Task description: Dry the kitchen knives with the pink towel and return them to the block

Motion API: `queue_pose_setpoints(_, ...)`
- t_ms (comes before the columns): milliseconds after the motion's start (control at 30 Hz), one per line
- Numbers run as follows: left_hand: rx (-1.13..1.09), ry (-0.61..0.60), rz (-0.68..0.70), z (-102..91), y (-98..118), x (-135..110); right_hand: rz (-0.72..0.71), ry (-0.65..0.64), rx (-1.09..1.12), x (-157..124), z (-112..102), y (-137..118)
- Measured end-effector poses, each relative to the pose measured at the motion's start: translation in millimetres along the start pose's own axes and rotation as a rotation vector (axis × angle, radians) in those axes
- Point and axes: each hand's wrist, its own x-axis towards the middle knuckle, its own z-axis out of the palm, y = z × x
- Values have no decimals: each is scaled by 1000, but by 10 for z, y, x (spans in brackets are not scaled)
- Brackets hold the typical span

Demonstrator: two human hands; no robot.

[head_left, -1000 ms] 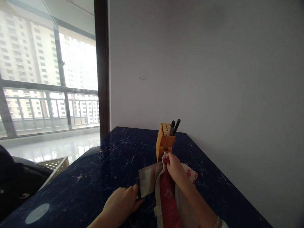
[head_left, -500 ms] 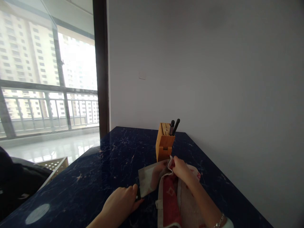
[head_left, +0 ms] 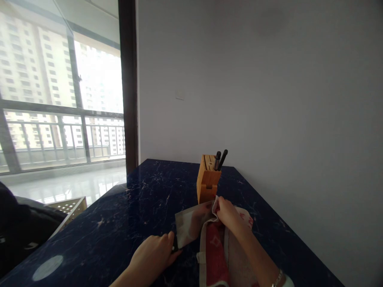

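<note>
Left hand [head_left: 151, 254] curled shut around the dark handle of a wide-bladed cleaver [head_left: 190, 224], blade angled up and away from the palm, flat side shiny and reflecting. Right hand [head_left: 230, 213] pinches a fold of a red-and-white kitchen towel [head_left: 214, 255] between fingers and thumb, right at the far end of the blade, with the blade's end tucked into the fold; can't tell exactly how much of the steel is covered. Rest of the towel hangs down toward the bottom of the frame and lies on the tabletop [head_left: 119, 227], dark blue marble with white veins. Thin silver bracelet [head_left: 277, 279] on the right wrist. Just past the hands, near the back of the tabletop, stands a wooden knife block [head_left: 208, 179] with two black knife handles [head_left: 221, 159] sticking out. Behind it, a white wall [head_left: 269, 99] with a small switch plate [head_left: 179, 94]. Upper left of the frame, a glass balcony door [head_left: 62, 79] with a railing and apartment towers outside. Lower left, a dark object [head_left: 18, 223], unclear what it is.
</note>
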Motion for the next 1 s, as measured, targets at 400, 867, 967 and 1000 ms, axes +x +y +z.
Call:
queue_pose_setpoints(400,4,17,12,19,-21,9,-88,2,6,-74,119,-141)
queue_pose_setpoints(867,2,-18,-15,7,-18,18,-324,20,276,-309,255,-645)
queue_pose_setpoints(967,14,-2,12,-5,-16,16,-371,-40,320,-412,214,-772)
queue_pose_setpoints(1000,13,2,29,-9,-15,15,-394,-60,339,-447,201,-808)
